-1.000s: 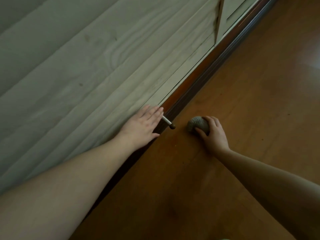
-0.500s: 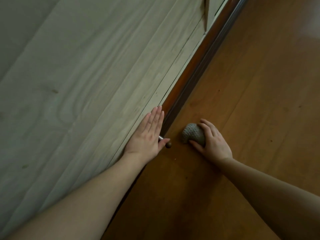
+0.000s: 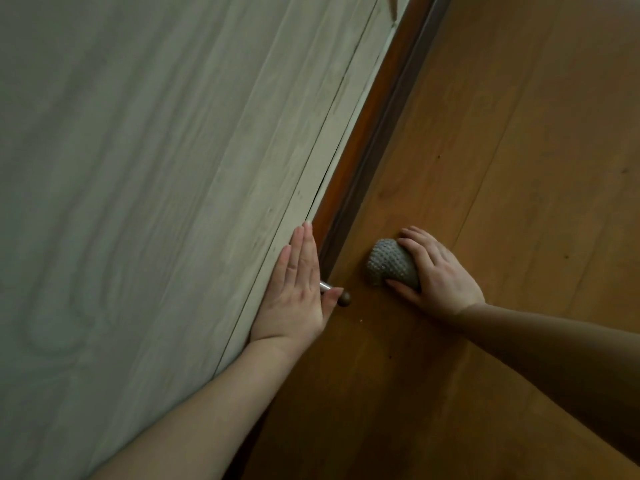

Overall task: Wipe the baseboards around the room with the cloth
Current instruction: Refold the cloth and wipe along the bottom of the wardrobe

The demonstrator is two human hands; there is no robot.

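Mid-wipe: right hand (image 3: 441, 277) clutching balled cloth (image 3: 389, 266) on floor (image 3: 519, 202) near baseboard (image 3: 363, 168), left hand (image 3: 298, 292) flat-fingered against wall panel (image 3: 156, 185); next, probably press cloth onto baseboard.

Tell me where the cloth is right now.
In the head view the cloth sits bunched on the floor right of centre, gripped by the right hand, just right of the doorstop and off the baseboard.

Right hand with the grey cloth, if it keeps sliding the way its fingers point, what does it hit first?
Probably the dark baseboard strip at the wall's foot: the right hand and grey knitted cloth aim up-left across bare wooden floor.
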